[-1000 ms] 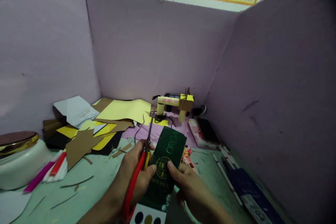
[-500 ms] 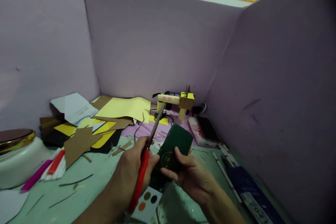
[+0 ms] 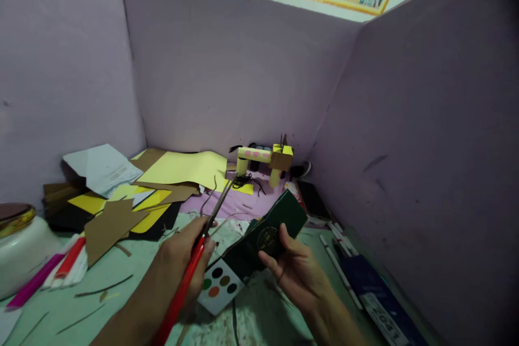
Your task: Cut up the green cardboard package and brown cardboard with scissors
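Note:
My left hand (image 3: pixel 178 259) is closed around a pair of scissors with red handles (image 3: pixel 182 286); the dark blades point up and away. In my right hand (image 3: pixel 298 267) is a dark green card piece (image 3: pixel 286 216) with a round gold emblem, pinched between thumb and fingers and tilted up to the right. Its lower left part runs down close to my left hand. Under it, a white card with several coloured dots (image 3: pixel 221 284) lies near the table's front. The scissor blades are apart from the green card.
Yellow, brown and black paper sheets (image 3: pixel 182 167) are piled at the back left. Behind my hands stands a yellow paper model (image 3: pixel 255 155) with pink spots. A phone (image 3: pixel 312 200) and a dark blue packet (image 3: pixel 373 294) lie right. A white jar (image 3: pixel 26 248) stands left; lilac panels (image 3: pixel 227 65) enclose the table.
My left hand with the scissors has moved left and away from the green card. The card has turned to the right, showing more of its lower part and more of the dotted card.

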The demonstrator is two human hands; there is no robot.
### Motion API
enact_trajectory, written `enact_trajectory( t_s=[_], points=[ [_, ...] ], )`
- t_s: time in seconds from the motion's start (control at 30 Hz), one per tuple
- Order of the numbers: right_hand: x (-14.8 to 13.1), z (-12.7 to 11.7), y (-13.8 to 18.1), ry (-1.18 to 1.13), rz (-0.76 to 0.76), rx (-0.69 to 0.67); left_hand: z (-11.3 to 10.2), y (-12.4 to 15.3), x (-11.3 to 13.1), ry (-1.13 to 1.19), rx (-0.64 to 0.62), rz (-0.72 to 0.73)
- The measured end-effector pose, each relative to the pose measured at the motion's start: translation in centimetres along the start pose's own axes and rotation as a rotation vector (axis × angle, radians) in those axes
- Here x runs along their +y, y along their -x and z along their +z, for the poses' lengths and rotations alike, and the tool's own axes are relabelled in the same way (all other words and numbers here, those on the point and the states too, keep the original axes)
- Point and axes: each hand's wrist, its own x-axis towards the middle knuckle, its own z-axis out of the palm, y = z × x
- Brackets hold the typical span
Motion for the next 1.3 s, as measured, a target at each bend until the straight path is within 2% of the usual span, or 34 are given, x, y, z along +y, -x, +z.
enact_trajectory(
  t_s=[0.17,0.3,0.43,0.5,0.63,0.7,0.8,1.0,1.2,1.3],
  points=[
    [-0.3,-0.2,-0.2,0.005,0.051,-0.009,-0.8,-0.3,-0.5,0.043,-0.062,-0.047],
    [-0.1,0.0,0.0,0.021,-0.042,0.008,-0.3,0.0,-0.5,-0.018,-0.12,0.086],
    [0.3,0.4,0.3,0.005,-0.177,-0.033,0.4,0.7,-1.1,-0.103,-0.166,0.104],
    [0.4,0.5,0.4,0.005,-0.216,-0.045,0.5,1.2,-1.2,-0.208,-0.098,0.172],
    [0.5,0.7,0.5,0.01,-0.261,-0.025,0.6,2.2,-0.8,-0.326,0.233,0.33],
    [0.6,0.7,0.5,0.015,-0.265,-0.028,1.2,2.5,-0.7,-0.287,0.273,0.404],
    [0.9,0.7,0.6,0.034,-0.25,-0.053,2.5,2.6,-1.2,-0.276,0.149,0.448],
    [1.1,0.6,1.0,0.059,-0.224,-0.122,3.2,2.1,-1.4,-0.378,-0.094,0.215],
    [1.1,0.8,1.4,0.083,-0.198,-0.21,3.2,2.2,-0.9,-0.419,-0.151,0.194],
    [1.2,0.7,1.5,0.094,-0.194,-0.239,3.4,2.0,-1.2,-0.445,-0.174,0.245]
  ],
)
